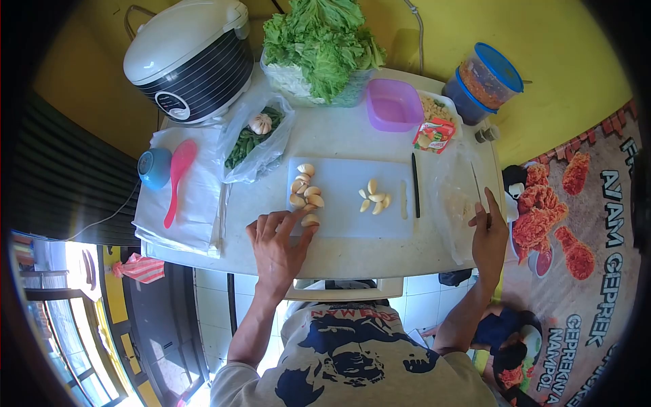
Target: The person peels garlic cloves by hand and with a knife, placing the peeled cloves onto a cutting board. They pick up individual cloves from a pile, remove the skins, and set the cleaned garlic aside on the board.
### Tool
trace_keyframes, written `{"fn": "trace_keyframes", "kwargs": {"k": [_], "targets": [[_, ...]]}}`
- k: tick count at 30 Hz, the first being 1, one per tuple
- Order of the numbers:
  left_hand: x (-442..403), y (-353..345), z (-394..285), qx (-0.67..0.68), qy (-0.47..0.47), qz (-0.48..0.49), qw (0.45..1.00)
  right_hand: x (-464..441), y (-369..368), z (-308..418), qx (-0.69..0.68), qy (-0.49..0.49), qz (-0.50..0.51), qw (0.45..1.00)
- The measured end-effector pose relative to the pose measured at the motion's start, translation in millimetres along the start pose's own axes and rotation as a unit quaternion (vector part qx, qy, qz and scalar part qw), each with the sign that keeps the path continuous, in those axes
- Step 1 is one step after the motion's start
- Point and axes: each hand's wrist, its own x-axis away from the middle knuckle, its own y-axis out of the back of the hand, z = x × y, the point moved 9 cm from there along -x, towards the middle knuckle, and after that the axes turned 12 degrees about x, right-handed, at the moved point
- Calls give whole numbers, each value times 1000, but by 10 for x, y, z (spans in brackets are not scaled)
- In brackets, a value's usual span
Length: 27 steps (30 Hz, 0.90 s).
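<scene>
Pinch one unpeeled garlic clove (310, 220) on the cutting board (346, 217), left side, lightly with the half-curled left hand (278, 244), cannot tell whether gripping yet; angle the knife (476, 178), held in the closed right hand (489, 227), well away

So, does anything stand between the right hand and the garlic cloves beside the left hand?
Yes, but all look low: beside the right hand lies a clear plastic bag; then the black stick at the right edge of the cutting board; then the paler cloves on it. Nothing tall is visible between.
</scene>
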Motion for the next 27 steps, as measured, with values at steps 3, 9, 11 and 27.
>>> {"fn": "trace_keyframes", "kwargs": {"k": [3, 9, 11, 27], "targets": [[11, -65, 8, 2, -15, 8, 1000, 0, -17, 68, 9, -18, 19, 1000], [24, -170, 35, 92, 35, 63, 993, 92, -70, 280, -107, -21, 24, 994], [40, -227, 54, 246, 92, 76, 962, 124, -145, 365, -150, -12, 49, 987], [48, -271, -435, 627, 122, 138, 757, 759, -475, 1363, -321, 193, 236, 897]]}}
